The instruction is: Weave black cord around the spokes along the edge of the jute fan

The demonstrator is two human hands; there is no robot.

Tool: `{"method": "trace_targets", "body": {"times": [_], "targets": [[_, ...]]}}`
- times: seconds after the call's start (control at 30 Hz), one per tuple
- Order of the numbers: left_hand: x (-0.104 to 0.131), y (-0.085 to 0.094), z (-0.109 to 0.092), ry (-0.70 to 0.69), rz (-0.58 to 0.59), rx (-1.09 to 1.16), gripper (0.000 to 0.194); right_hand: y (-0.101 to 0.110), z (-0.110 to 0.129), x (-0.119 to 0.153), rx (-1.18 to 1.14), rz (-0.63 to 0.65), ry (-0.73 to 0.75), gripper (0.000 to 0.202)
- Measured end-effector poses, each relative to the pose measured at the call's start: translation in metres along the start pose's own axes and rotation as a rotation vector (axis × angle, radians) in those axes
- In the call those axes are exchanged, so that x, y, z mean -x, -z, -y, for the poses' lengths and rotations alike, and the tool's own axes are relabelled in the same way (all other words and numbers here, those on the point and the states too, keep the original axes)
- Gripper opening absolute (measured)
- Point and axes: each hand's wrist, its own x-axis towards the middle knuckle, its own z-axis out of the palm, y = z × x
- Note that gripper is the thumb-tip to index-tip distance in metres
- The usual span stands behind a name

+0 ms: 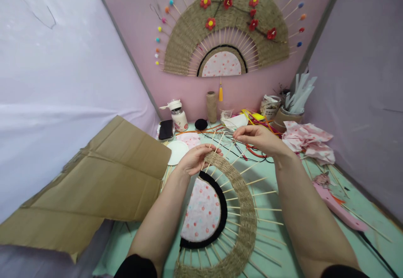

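Observation:
My left hand [198, 158] is closed around the upper end of a half-round woven fan [247, 202], its thumb and fingers at the twine band and the outermost sticks. The fan stands on its side, with thin wooden sticks radiating to the right. Its flower-print centre [201, 211] is edged by a thick black border [223, 204]. Above the stick tips, my right hand [256, 137] pinches a thin strand of twine, only faintly visible at the fingertips. A loose strand also hangs across the sticks on the right.
A finished-looking fan [179, 43] hangs on the pink wall. Cardboard [119, 177] leans at left. Behind my hands are a phone [166, 130], a white bottle [179, 118], a twine spool [211, 106] and jars [270, 106]. A pink glue gun [338, 208] lies right, near crumpled cloth [308, 141].

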Motion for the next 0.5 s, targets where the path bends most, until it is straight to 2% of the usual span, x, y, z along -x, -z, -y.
{"method": "trace_targets", "body": {"times": [0.13, 0.3, 0.5], "targets": [[-0.001, 0.002, -0.001, -0.007, -0.002, 0.016, 0.01, 0.006, 0.004, 0.003, 0.135, 0.072, 0.071, 0.018], [0.001, 0.003, -0.003, 0.012, 0.033, -0.015, 0.008, 0.01, 0.002, 0.007, 0.147, 0.213, -0.12, 0.019], [0.006, -0.003, -0.003, -0.068, 0.181, 0.043, 0.005, 0.012, -0.009, 0.006, -0.068, 0.359, -0.217, 0.021]]}}
